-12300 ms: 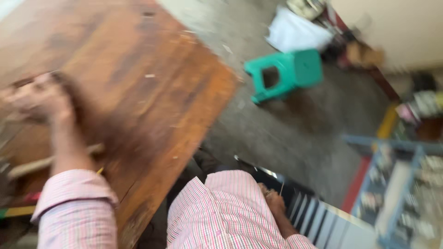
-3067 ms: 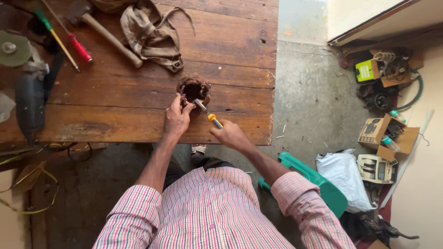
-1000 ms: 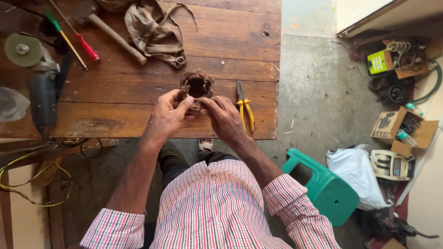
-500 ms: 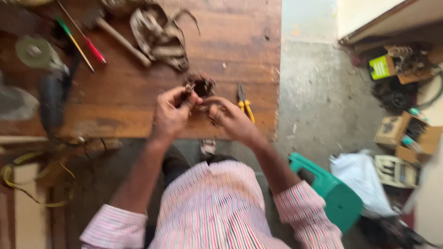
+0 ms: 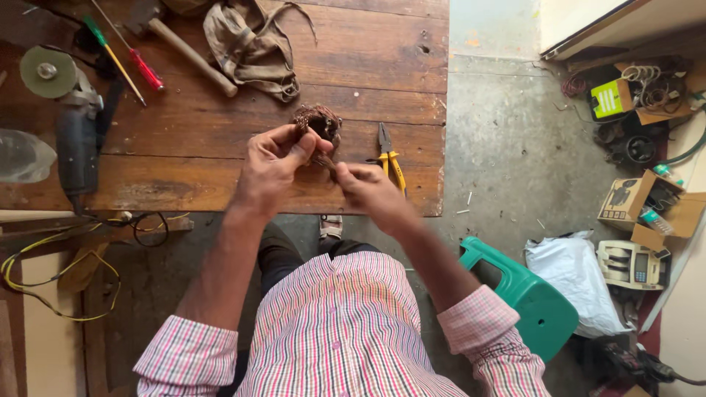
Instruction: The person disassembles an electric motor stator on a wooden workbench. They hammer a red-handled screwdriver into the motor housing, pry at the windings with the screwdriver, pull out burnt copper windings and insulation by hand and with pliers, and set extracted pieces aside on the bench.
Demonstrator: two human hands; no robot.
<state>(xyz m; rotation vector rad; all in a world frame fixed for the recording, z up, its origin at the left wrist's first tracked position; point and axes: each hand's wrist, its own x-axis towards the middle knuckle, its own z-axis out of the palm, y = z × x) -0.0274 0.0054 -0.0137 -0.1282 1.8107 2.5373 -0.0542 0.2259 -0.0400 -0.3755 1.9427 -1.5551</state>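
Note:
A round copper-wire motor winding [image 5: 321,122] sits at the near edge of the wooden workbench [image 5: 220,140]. My left hand [image 5: 271,163] grips its near side between thumb and fingers. My right hand [image 5: 366,187] is closed beside it and pinches a thin strand or piece pulled from the winding; what it pinches is too small to tell. Yellow-handled pliers [image 5: 389,155] lie on the bench just right of my right hand.
An angle grinder [image 5: 70,125] with disc, two screwdrivers [image 5: 125,51], a hammer [image 5: 193,57] and a tan cloth bag [image 5: 254,44] lie on the bench. Yellow cable [image 5: 51,272] hangs at left. A green plastic stool [image 5: 526,301], white bag and boxes stand on the concrete floor at right.
My right hand has drawn back from the winding toward me, while my left hand keeps its hold. The pliers stay on the bench.

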